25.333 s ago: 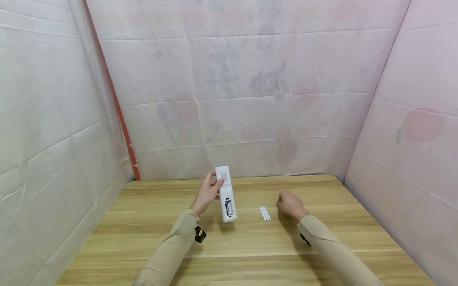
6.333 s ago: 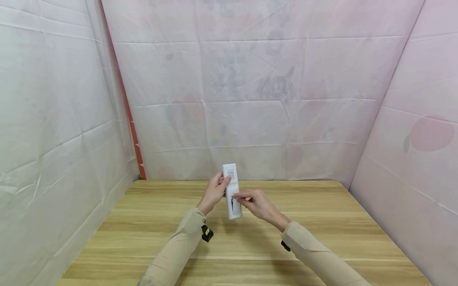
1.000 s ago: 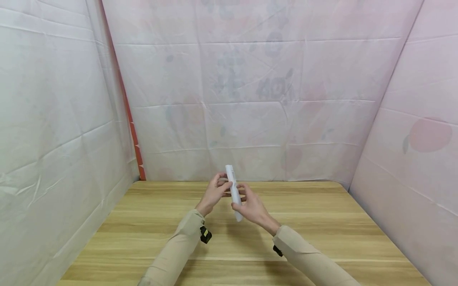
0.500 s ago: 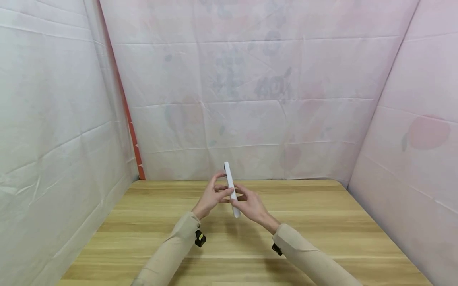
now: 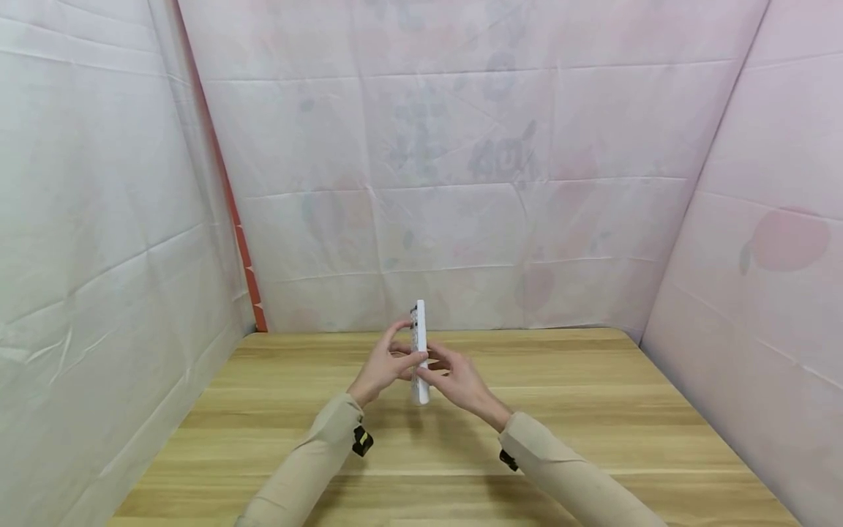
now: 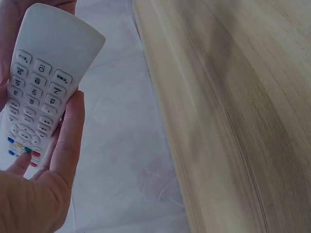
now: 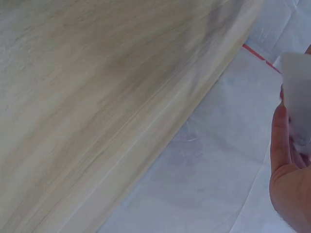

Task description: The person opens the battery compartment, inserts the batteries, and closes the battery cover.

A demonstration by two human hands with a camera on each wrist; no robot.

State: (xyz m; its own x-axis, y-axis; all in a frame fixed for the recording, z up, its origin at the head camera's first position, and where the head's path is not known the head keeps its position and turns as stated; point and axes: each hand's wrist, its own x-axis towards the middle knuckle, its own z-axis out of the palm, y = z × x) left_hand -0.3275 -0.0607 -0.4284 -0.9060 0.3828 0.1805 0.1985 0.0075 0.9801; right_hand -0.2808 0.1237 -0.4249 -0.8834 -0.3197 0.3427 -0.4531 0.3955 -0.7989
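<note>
A white remote control is held upright above the table, turned edge-on in the head view with its button face to the left. My left hand grips it from the left, thumb on the near edge. From the right, my right hand pinches its lower half between thumb and fingers. The left wrist view shows the keypad, with coloured buttons near one end. A blurred white part of the remote appears at the edge of the right wrist view. Its battery compartment is hidden.
A wood-grain table lies beneath both hands. Pale printed cloth hangs behind it and on both sides, with a red strip at the back left corner. Black wrist devices sit at both sleeves.
The white cover seen on the table earlier was later at the remote's open compartment under my right hand. Since then the remote has turned from its back to edge-on, both hands holding it.
</note>
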